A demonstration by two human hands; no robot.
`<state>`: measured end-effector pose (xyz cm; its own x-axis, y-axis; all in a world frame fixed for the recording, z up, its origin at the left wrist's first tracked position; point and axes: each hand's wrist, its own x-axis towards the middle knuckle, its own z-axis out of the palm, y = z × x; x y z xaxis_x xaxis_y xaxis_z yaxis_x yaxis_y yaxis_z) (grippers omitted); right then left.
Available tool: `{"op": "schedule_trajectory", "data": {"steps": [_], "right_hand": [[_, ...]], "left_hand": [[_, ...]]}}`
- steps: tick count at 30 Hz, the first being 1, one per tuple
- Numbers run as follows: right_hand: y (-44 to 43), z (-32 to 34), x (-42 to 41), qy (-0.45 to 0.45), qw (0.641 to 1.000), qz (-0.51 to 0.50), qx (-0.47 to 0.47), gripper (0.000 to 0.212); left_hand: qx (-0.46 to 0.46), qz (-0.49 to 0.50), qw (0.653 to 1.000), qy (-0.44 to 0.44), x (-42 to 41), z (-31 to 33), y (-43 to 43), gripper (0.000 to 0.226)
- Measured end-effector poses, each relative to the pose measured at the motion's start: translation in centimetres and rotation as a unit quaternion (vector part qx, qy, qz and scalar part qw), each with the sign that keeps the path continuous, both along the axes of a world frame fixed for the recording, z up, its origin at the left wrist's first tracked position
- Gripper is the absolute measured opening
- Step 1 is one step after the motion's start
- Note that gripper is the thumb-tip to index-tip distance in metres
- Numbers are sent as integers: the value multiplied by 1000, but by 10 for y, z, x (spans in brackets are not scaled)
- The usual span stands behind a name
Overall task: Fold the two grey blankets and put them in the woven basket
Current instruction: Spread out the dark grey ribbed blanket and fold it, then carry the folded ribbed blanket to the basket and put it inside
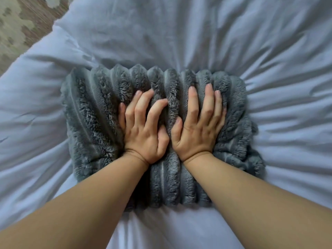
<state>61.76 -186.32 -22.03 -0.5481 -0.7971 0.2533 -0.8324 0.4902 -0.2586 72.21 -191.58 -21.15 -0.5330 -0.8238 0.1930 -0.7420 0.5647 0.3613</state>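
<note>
The grey blanket [93, 114] lies as a thick, ribbed packet in the middle of a pale blue bed cover [179, 33], and it looks already folded small. Nearest to the camera, two bare forearms come in from the bottom edge and meet on top of the packet. The left hand [143, 130] presses down with its fingers spread and bent, the tips sinking into the fur. I do not see it close around a fold. Just beside it, the right hand [197, 130] lies flatter, with nearly straight fingers together, pushing on the right half. Neither hand lifts anything. I judge that the step in hand is to flatten the finished fold. The next move would then need both hands to slide under the packet from its sides and lift it as one piece, because such soft layers can spring open. Around the blanket the cover is pulled into deep wrinkles, but nothing lies on it to block a lift. Farther away, at the upper left, a patterned carpet [21, 24] shows. The basket and the second blanket are not in view.
</note>
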Motion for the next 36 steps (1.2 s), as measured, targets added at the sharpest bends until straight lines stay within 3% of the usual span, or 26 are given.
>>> {"op": "schedule_trajectory", "data": {"steps": [4,8,11,13,15,18,20,23,25,29,32,34,36], "right_hand": [[-1,25,-2,-11,1000,-11,22,59],[11,75,-8,-91,994,-3,63,59],[20,109,-21,-219,970,42,101,57],[25,132,-36,-349,929,69,100,63],[33,150,-52,-415,903,69,87,75],[52,157,-74,-364,923,32,119,92],[66,149,-84,-405,902,-46,141,107],[79,136,-86,-610,774,-145,90,120],[86,119,-84,-690,706,-154,42,100],[80,99,-73,-713,675,-192,-7,99],[71,98,-57,-789,575,-210,-53,63],[66,108,-49,-810,545,-204,-70,32],[62,120,-45,-824,529,-188,-78,23]], "left_hand": [[19,-4,1000,-2,0,26,-1,53],[61,-5,998,-21,3,82,3,51],[105,-31,994,-5,17,124,4,50],[127,-36,991,30,34,147,3,54],[92,4,996,10,56,159,5,61],[115,130,984,-46,88,163,3,92],[224,199,954,35,102,159,-3,107],[397,193,869,223,114,145,-11,102],[470,176,825,260,116,131,-15,92],[566,178,752,288,116,113,-31,80],[622,178,698,306,121,105,-38,62],[670,203,642,312,125,104,-41,62],[705,216,600,311,127,111,-44,58]]}}
